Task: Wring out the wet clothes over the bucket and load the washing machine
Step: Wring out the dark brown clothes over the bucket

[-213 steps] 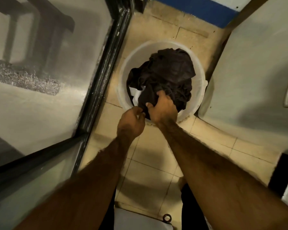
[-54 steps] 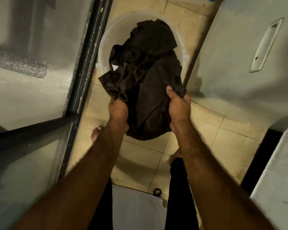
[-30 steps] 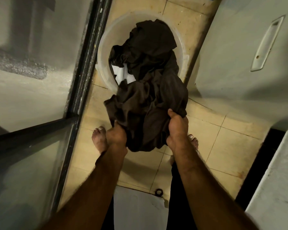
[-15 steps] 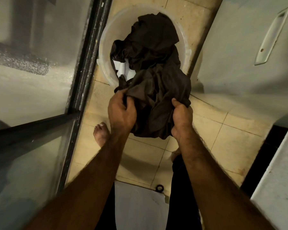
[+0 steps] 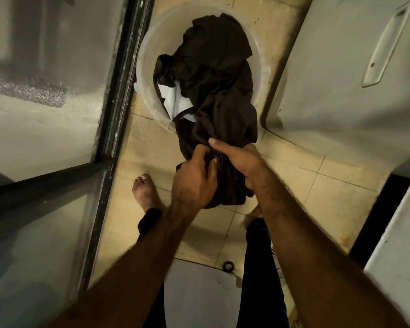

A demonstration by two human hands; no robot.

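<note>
Just short of the bucket (image 5: 152, 43): left grip (image 5: 194, 183) and right grip (image 5: 239, 159), apart moments ago, now side by side, both clamped on cloth (image 5: 218, 67); wringing probably beginning.

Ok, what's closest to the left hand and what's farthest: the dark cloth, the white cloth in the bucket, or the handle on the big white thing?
1. Dark cloth: gripped by the left hand.
2. White cloth: ahead, inside the bucket.
3. Recessed handle: far right, on the white appliance.
</note>
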